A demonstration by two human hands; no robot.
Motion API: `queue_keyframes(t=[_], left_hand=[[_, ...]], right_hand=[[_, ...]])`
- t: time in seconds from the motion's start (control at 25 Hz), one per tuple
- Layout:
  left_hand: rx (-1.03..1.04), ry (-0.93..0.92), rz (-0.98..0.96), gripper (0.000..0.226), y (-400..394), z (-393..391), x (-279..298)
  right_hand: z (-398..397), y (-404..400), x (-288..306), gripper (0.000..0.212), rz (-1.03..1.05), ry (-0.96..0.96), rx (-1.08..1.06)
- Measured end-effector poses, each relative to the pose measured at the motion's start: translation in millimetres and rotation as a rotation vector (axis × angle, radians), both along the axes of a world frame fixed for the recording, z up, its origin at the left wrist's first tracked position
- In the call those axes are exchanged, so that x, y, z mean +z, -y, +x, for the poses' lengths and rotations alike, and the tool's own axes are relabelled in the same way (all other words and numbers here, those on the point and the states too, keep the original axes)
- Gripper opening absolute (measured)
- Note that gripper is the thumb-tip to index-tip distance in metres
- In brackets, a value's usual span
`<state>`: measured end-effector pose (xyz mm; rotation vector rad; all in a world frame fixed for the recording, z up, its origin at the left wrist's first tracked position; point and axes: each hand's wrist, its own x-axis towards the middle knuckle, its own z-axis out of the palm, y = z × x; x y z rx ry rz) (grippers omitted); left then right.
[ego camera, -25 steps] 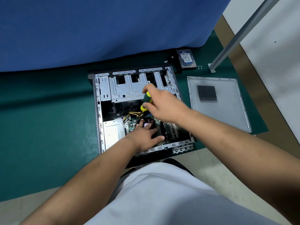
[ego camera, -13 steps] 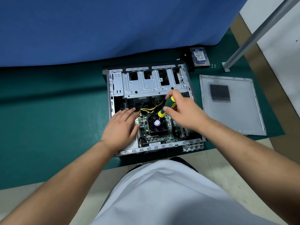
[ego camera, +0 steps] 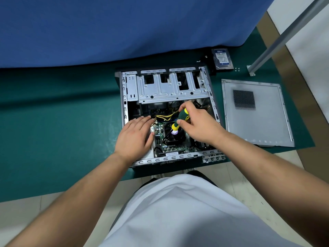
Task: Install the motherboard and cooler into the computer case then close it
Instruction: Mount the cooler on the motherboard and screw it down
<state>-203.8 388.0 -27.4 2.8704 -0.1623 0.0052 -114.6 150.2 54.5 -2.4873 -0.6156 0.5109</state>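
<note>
The open computer case [ego camera: 173, 90] lies on its side on the green mat. Inside it sits the green motherboard [ego camera: 175, 147] with the black cooler [ego camera: 171, 137] on top. My right hand [ego camera: 199, 124] grips a green and yellow screwdriver [ego camera: 180, 119], tilted with its tip down at the cooler's near-left side. My left hand [ego camera: 136, 135] rests flat, fingers straight, on the power supply at the case's left, beside the board. Yellow cables [ego camera: 164, 116] run behind the cooler.
The grey side panel [ego camera: 256, 118] with a mesh vent lies flat to the right of the case. A hard drive [ego camera: 222, 58] and a few small screws [ego camera: 237, 69] lie at the back right. A metal post [ego camera: 277, 41] slants there. A blue cloth hangs behind.
My left hand has left the cooler and moved left onto the power supply. My right hand has brought the screwdriver down from the drive cage toward the cooler.
</note>
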Motion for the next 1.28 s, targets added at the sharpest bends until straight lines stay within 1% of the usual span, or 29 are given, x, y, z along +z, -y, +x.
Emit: queue_keyframes(t=[0.12,0.2,0.24,0.32,0.36,0.44,0.52,0.6,0.72,0.8,0.92,1.08,1.2,1.28], left_hand=[[-0.053,0.077,-0.101,0.044,4,-10,4],[-0.157,0.125,-0.184,0.041,17,-23,9],[-0.213,0.107,-0.222,0.038,28,-29,12],[-0.294,-0.035,-0.258,0.042,57,-35,21],[-0.313,-0.141,-0.233,0.050,73,-34,25],[-0.308,-0.337,-0.124,0.072,105,-24,29],[-0.234,-0.514,-0.023,0.094,131,-6,31],[-0.128,-0.664,0.037,0.111,149,12,32],[-0.006,-0.813,0.042,0.124,162,27,26],[0.038,-0.853,-0.001,0.125,163,31,20],[0.085,-0.852,-0.004,0.123,161,35,16],[0.070,-0.890,0.009,0.126,163,41,11],[0.072,-0.896,-0.005,0.133,163,43,8],[0.090,-0.876,-0.011,0.134,163,43,5]], right_hand=[[0,-1,0,0.029,-0.003,0.027,0.027],[2,-3,3,0.029,-0.004,0.031,0.091],[4,-4,6,0.030,-0.016,0.031,0.138],[10,-7,11,0.031,-0.062,0.036,0.236],[14,-9,13,0.032,-0.090,0.042,0.283],[21,-15,17,0.032,-0.143,0.056,0.366],[26,-21,20,0.032,-0.196,0.066,0.437],[34,-30,24,0.032,-0.252,0.070,0.511],[47,-47,34,0.034,-0.325,0.081,0.608],[51,-56,41,0.038,-0.361,0.099,0.672],[51,-63,51,0.038,-0.374,0.082,0.722],[51,-67,61,0.040,-0.395,0.054,0.735],[47,-72,62,0.035,-0.418,0.071,0.765],[44,-76,61,0.025,-0.437,0.123,0.763]])
